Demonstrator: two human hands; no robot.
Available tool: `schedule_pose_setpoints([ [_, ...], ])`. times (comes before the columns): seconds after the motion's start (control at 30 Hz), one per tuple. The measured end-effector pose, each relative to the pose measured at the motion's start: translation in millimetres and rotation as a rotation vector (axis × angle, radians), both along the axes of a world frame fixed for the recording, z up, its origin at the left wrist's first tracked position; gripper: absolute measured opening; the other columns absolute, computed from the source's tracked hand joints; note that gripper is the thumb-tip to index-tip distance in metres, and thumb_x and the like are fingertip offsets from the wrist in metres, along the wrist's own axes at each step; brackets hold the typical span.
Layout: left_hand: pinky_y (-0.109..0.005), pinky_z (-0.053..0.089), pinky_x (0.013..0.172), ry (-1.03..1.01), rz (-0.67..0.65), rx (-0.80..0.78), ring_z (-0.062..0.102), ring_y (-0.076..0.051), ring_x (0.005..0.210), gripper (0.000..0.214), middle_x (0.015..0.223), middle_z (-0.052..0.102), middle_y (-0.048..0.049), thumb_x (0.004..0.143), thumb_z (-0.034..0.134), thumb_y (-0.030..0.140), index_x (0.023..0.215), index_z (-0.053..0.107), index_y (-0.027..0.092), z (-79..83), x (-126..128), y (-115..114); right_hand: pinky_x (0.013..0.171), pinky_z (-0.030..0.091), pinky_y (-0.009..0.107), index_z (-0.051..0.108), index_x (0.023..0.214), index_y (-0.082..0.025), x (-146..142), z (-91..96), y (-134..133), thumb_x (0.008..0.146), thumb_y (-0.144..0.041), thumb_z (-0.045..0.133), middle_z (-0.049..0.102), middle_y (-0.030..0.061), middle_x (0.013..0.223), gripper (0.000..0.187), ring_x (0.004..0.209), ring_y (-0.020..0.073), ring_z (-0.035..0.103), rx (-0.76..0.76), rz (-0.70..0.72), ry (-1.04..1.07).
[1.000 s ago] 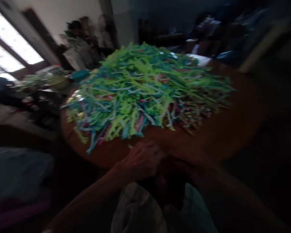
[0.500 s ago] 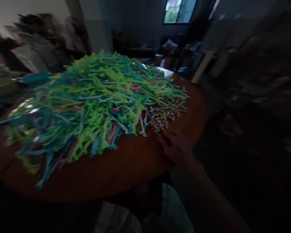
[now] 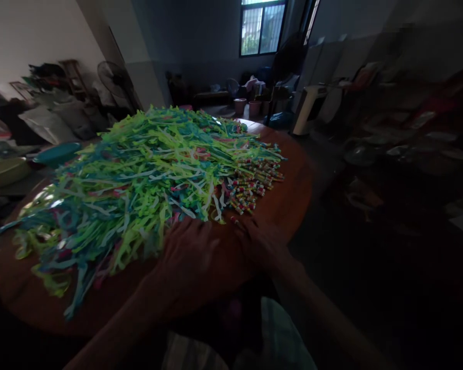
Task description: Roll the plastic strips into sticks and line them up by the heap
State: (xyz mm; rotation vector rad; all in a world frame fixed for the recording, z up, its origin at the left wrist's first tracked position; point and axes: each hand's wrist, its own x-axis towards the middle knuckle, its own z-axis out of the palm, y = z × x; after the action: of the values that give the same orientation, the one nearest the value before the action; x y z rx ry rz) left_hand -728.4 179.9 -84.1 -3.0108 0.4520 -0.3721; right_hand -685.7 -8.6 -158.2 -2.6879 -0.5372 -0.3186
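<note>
I see both hands low centre on the round wooden table (image 3: 297, 169). Left hand (image 3: 189, 252) is knuckles up at the near edge of the heap of green, blue and pink strips (image 3: 146, 164), fingers touching the strip ends. Too dim to tell if it grips any.

Right hand (image 3: 264, 241) lies flat just beside it, fingers stretched out, clasping nothing. Its fingertips sit near the small red-tipped sticks (image 3: 250, 185) at the heap's right edge.

The heap fills centre frame. Teal bowl (image 3: 57, 152) is at left, window (image 3: 261, 28) at top centre.
</note>
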Motion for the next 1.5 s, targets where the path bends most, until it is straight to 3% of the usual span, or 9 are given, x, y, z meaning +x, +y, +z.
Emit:
schedule_pose_setpoints([
  [0.17, -0.037, 0.050, 0.071, 0.180, 0.155, 0.236, 0.069, -0.030, 0.092, 0.026, 0.101, 0.069, -0.0163, 0.101, 0.047, 0.026, 0.111, 0.066, 0.011, -0.1, 39, -30, 0.069, 0.046, 0.034, 0.064, 0.132, -0.022, 3, 7.2, 3, 0.105, -0.028, 0.043, 0.066, 0.0136, 0.114, 0.034, 0.092, 0.0264, 0.066, -0.055, 0.035, 0.055],
  [0.27, -0.033, 0.046, 0.066, 0.205, 0.168, 0.293, 0.070, -0.028, 0.086, 0.026, 0.093, 0.069, -0.0144, 0.098, 0.042, 0.014, 0.101, 0.067, 0.012, 0.4, 43, -36, 0.069, 0.047, 0.035, 0.063, 0.135, -0.021, 5, 8.0, -1, 0.103, -0.022, 0.045, 0.065, 0.0132, 0.114, 0.036, 0.093, 0.0260, 0.066, -0.043, 0.073, 0.087],
  [0.4, -0.033, 0.041, 0.061, 0.096, 0.121, 0.280, 0.068, -0.025, 0.078, 0.024, 0.085, 0.067, -0.0087, 0.099, 0.042, 0.013, 0.090, 0.064, 0.016, -3.3, 17, -20, 0.070, 0.046, 0.035, 0.062, 0.136, -0.021, 6, 3.4, -4, 0.104, -0.021, 0.044, 0.065, 0.0127, 0.116, 0.037, 0.094, 0.0260, 0.065, -0.014, 0.072, 0.086],
  [0.57, -0.031, 0.042, 0.063, -0.242, -0.204, 0.043, 0.063, -0.018, 0.070, 0.017, 0.079, 0.064, -0.0030, 0.101, 0.048, 0.017, 0.091, 0.061, 0.019, -5.3, -34, 11, 0.070, 0.046, 0.035, 0.065, 0.133, -0.022, 6, -2.5, -3, 0.107, -0.030, 0.039, 0.065, 0.0119, 0.115, 0.037, 0.090, 0.0247, 0.063, 0.040, 0.067, 0.032],
  [0.8, -0.032, 0.046, 0.063, -0.039, -0.291, -0.131, 0.063, -0.018, 0.071, 0.010, 0.086, 0.065, -0.0011, 0.099, 0.056, 0.021, 0.108, 0.059, 0.020, -15.9, -68, 7, 0.074, 0.049, 0.038, 0.070, 0.122, -0.017, 5, 2.8, 11, 0.106, -0.026, 0.041, 0.067, 0.0158, 0.111, 0.035, 0.097, 0.0281, 0.061, 0.052, 0.095, -0.073],
  [0.93, -0.037, 0.054, 0.083, -0.007, -0.320, -0.184, 0.065, -0.024, 0.102, 0.038, 0.114, 0.067, -0.0102, 0.094, 0.064, 0.024, 0.131, 0.054, 0.017, -15.0, -63, 15, 0.080, 0.051, 0.039, 0.071, 0.108, -0.016, 5, -11.4, 7, 0.104, -0.025, 0.045, 0.070, 0.0141, 0.103, 0.028, 0.094, 0.0268, 0.063, 0.305, 0.179, -0.144],
  [1.1, -0.048, 0.045, 0.106, 0.033, -0.442, -0.037, 0.046, -0.032, 0.137, 0.038, 0.145, 0.056, -0.0136, 0.096, 0.056, 0.015, 0.133, 0.057, 0.017, -1.4, -48, 32, 0.087, 0.053, 0.037, 0.066, 0.114, -0.018, -4, -20.6, -10, 0.101, -0.027, 0.054, 0.072, 0.0102, 0.109, 0.020, 0.097, 0.0223, 0.067, 0.779, 0.332, -0.142],
  [1.27, -0.044, 0.046, 0.093, 0.053, -0.543, 0.056, 0.058, -0.027, 0.114, 0.025, 0.117, 0.070, -0.0093, 0.101, 0.045, 0.014, 0.111, 0.067, 0.018, -1.3, -36, 22, 0.073, 0.051, 0.029, 0.073, 0.110, -0.020, -12, -11.0, -20, 0.097, -0.034, 0.062, 0.073, 0.0035, 0.092, 0.021, 0.081, 0.0168, 0.065, 1.007, 0.352, 0.196],
  [1.5, -0.042, 0.044, 0.077, -0.044, -0.452, 0.221, 0.054, -0.026, 0.088, 0.022, 0.091, 0.061, -0.0104, 0.100, 0.044, 0.012, 0.094, 0.065, 0.012, -27.2, -13, 1, 0.055, 0.037, 0.023, 0.076, 0.114, -0.019, -6, -3.2, -28, 0.092, -0.047, 0.068, 0.062, 0.0012, 0.079, 0.037, 0.063, 0.0104, 0.049, 1.218, 0.387, 0.568],
])
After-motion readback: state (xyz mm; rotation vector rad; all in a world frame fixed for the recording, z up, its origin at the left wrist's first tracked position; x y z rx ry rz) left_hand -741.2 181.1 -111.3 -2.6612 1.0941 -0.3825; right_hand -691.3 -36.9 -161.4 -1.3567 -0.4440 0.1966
